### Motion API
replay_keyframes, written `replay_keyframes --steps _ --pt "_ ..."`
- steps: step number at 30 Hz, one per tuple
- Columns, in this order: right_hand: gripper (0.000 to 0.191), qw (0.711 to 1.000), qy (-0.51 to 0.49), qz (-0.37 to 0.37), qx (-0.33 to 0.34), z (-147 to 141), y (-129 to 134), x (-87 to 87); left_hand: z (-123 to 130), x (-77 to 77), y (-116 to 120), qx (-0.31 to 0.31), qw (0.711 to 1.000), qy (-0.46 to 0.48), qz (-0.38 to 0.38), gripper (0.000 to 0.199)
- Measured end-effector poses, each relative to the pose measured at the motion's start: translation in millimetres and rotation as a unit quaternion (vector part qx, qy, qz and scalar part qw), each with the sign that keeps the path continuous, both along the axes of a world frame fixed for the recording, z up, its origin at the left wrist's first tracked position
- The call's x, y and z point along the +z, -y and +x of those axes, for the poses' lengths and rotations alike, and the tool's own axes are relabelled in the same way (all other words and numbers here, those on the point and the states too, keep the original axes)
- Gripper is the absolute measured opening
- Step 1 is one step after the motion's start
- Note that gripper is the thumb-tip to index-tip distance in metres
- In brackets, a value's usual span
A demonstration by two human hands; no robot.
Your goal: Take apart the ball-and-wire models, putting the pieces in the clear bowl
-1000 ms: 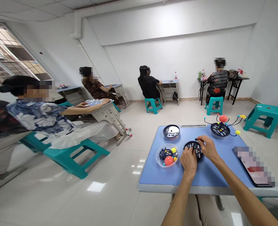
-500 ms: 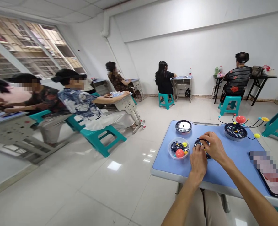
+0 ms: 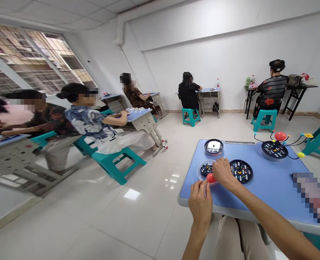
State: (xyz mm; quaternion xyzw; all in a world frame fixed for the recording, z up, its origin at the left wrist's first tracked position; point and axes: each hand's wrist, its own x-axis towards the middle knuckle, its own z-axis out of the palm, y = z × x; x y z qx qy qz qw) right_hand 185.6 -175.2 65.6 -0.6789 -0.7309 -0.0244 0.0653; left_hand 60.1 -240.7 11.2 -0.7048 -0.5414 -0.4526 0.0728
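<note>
While right hand bunches fingers on red ball in clear bowl, left hand sits, fingers together, near front edge of blue table.

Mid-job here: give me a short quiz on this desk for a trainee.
1. Which hand is over the clear bowl?
2. True or false: the left hand is holding the red-topped model with yellow-tipped arms.
3. What colour is the desk top?

Key: 1. right hand; 2. false; 3. blue.
</note>
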Motion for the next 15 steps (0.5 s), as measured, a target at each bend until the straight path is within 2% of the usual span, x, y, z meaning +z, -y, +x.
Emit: replay_keyframes --steps 4,7,9,12,13,15 --pt "0.026 1.0 -0.013 0.022 -0.001 3.7 5.7 -1.7 -3.1 -2.6 -5.0 -0.001 1.0 0.005 -0.014 0.025" --pt "0.024 0.992 -0.089 0.091 -0.003 23.3 23.9 4.1 3.4 1.6 -2.9 -0.015 0.999 0.033 0.001 0.023" --pt "0.024 0.968 -0.177 0.175 -0.009 45.3 39.1 7.1 14.8 4.4 1.5 -0.049 0.996 0.066 0.019 0.022" --pt "0.025 0.904 -0.301 0.296 -0.068 86.2 56.2 5.0 42.9 6.1 8.4 -0.117 0.988 0.102 0.02 0.021" --pt "0.025 0.888 -0.325 0.311 -0.096 99.4 58.7 2.2 54.3 6.3 9.3 -0.133 0.985 0.106 0.005 0.021" --pt "0.025 0.881 -0.351 0.287 -0.136 121.4 58.7 -6.2 77.6 6.7 7.3 -0.157 0.981 0.106 -0.044 0.021"
